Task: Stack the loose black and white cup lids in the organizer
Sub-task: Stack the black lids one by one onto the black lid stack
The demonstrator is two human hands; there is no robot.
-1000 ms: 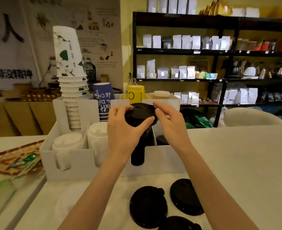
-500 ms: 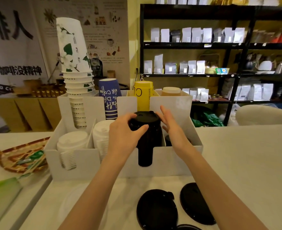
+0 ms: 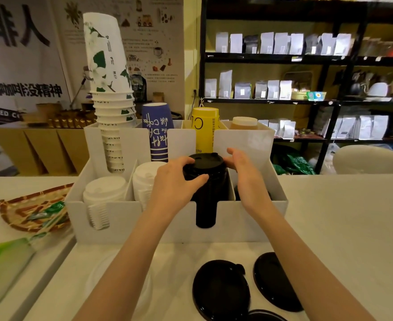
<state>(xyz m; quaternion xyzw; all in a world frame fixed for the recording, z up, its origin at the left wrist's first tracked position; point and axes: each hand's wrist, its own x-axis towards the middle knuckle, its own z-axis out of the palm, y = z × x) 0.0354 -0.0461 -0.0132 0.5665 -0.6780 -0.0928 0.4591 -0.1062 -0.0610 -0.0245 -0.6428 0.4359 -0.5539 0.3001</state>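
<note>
Leftmost, ribbed white lids (image 3: 105,193) are stacked in the matte white organizer (image 3: 126,218). Centrally, the glossy round black lid stack (image 3: 205,179) is gripped near its top by the left hand (image 3: 175,184); the right hand (image 3: 246,174) is held open, flat, beside it. Loose black lids (image 3: 221,288) are left on the counter (image 3: 341,228).

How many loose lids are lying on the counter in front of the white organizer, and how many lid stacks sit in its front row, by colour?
Loose black lids on the counter: 3 (one only partly in view)
White lid stacks in the organizer: 2
Black lid stacks: 1
Total: 6
</note>
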